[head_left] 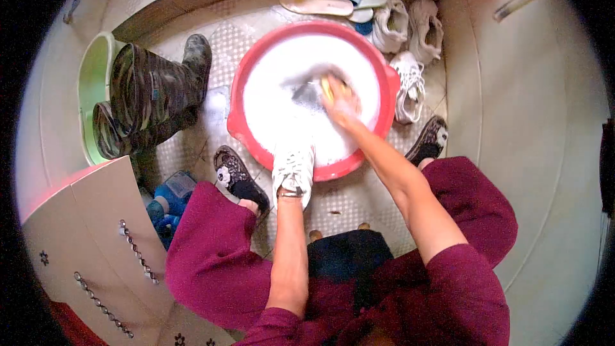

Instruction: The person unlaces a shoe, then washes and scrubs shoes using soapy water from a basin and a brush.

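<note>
Scrubbing away: the right hand (pixel 339 104) grips a yellow brush (pixel 328 87) down in the foamy red basin (pixel 240 99), while the left hand (pixel 291 182) is tucked inside a white sneaker (pixel 293 165) at the rim, so its fingers are hidden. Three white sneakers (pixel 407 45) and some insoles (pixel 317 4) wait beside the basin, judged unwashed.

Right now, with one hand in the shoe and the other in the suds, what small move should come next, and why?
Probably draw the brush back out of the foam and onto the shoe. The left hand is inside the white shoe, which rests on the near rim of the basin, while the right hand holds the brush in the suds, apart from the shoe.
</note>
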`<state>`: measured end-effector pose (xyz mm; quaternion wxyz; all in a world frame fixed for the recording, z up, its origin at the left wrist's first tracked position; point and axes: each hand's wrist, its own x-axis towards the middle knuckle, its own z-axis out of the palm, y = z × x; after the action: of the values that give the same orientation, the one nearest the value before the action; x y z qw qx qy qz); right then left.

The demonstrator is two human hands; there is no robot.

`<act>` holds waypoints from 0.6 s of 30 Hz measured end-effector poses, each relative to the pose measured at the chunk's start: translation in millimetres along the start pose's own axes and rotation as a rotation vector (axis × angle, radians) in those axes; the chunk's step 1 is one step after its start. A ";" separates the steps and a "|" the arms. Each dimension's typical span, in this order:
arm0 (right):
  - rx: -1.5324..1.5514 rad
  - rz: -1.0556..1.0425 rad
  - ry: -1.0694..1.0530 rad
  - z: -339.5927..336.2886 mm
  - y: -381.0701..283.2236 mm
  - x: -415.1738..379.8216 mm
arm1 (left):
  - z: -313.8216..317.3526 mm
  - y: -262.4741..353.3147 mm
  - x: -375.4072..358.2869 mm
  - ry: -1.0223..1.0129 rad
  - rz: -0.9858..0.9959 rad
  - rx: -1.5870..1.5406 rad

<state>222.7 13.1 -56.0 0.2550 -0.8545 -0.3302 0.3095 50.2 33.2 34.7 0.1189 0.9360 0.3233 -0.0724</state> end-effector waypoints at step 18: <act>-0.068 -0.371 -0.284 -17.4 -80.5 -92.9 | 77.5 -9.4 -10.3 0.102 -0.467 -1.985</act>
<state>147.2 -5.6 40.8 0.2294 -0.7353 -0.5243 0.3630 31.7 13.5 -39.3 0.8101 0.3306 0.4165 0.2468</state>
